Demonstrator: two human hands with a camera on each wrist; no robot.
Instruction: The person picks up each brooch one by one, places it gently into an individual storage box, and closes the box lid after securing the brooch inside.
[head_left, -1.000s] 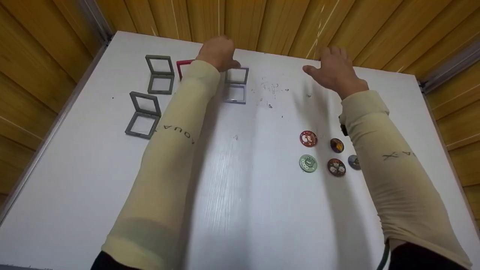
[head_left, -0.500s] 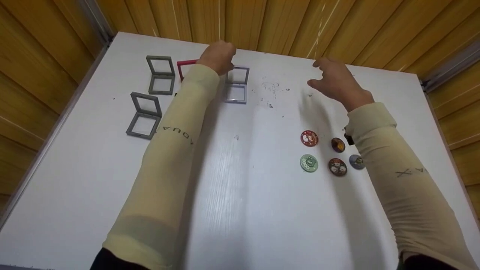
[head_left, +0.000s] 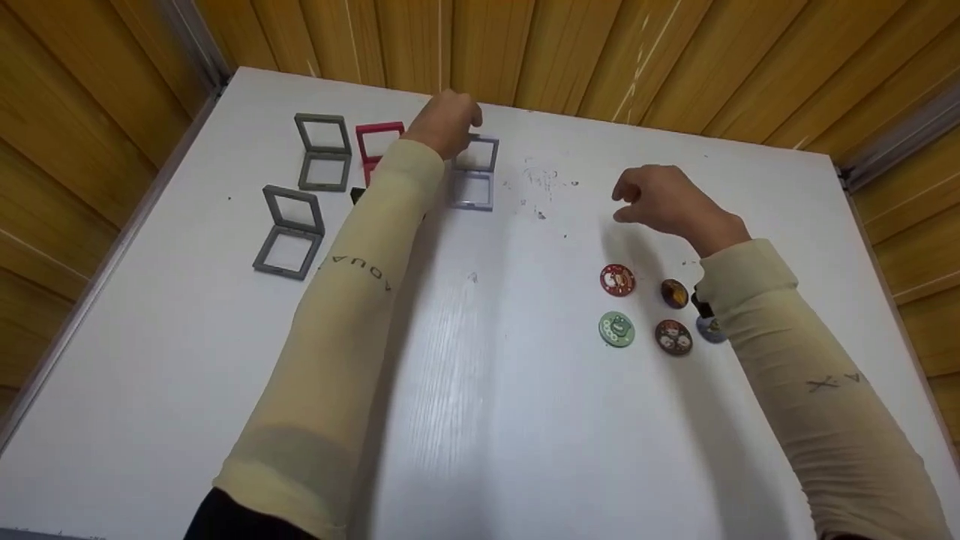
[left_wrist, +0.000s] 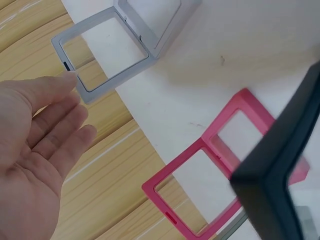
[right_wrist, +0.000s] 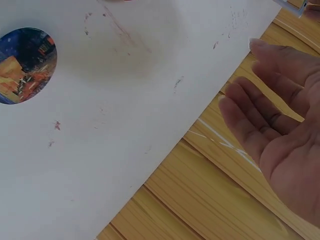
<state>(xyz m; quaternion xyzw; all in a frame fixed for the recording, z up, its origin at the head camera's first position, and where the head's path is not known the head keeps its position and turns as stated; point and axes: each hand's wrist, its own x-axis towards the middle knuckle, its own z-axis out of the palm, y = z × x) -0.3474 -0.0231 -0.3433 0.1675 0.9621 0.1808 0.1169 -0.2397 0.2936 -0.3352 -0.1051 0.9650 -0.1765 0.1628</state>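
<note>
My left hand (head_left: 448,124) is at the raised lid of a pale lilac-grey hinged display frame (head_left: 474,191). In the left wrist view, the thumb tip touches the lid's edge, with the other fingers loosely extended beside it. Clear film fills the frame's window. Over the right part of the table hangs my right hand (head_left: 664,201), its fingers loosely curved with nothing in them. Several round button badges lie below it, among them a red one (head_left: 617,280), a green one (head_left: 616,328) and a dark blue-orange one (head_left: 674,293). The right sleeve partly covers a blue badge (head_left: 709,328).
A red open frame (head_left: 380,127) stands left of the left hand, partly behind the sleeve. Further left are an olive-green frame (head_left: 324,171) and a grey frame (head_left: 287,251). A black angular part (left_wrist: 270,175) looms close in the left wrist view. Wooden panelling (head_left: 570,56) borders the white table.
The right hand has come back from the table's far edge toward the badges, its fingers curving more. The left hand has shifted slightly nearer, uncovering more of the red frame. Frames and badges stay put.
</note>
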